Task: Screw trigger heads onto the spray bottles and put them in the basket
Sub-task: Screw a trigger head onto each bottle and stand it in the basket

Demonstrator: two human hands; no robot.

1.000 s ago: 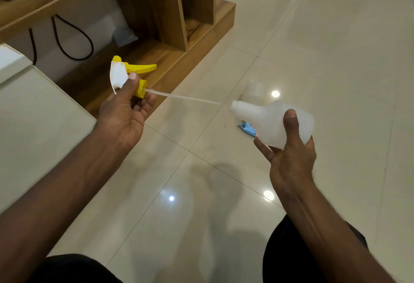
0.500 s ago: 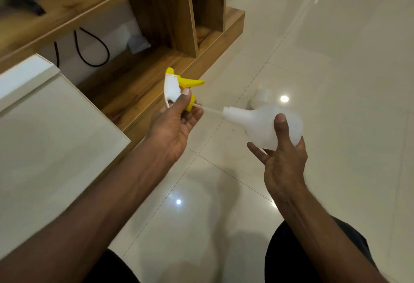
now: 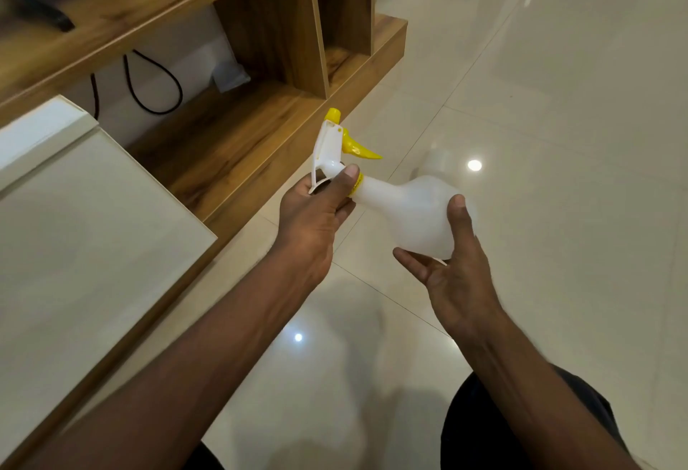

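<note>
A white and yellow trigger head (image 3: 332,151) sits at the neck of a translucent white spray bottle (image 3: 413,214), which lies nearly horizontal in the air above the floor. My left hand (image 3: 316,214) grips the trigger head at its yellow collar, thumb on top. My right hand (image 3: 452,272) cups the bottle's round body from below, thumb across its side. The dip tube is inside the bottle and hidden. Another pale bottle (image 3: 433,164) lies on the floor behind the held one, blurred. No basket is in view.
A low wooden shelf unit (image 3: 260,123) with open compartments and a black cable (image 3: 156,89) runs along the left. A cream panel (image 3: 74,227) lies at the near left. Glossy beige floor tiles (image 3: 558,134) fill the right. My dark-clothed knees show at the bottom.
My left hand moved right and slid the dip tube fully into the bottle, bringing the trigger head to the bottle's neck. The view shifted slightly left.
</note>
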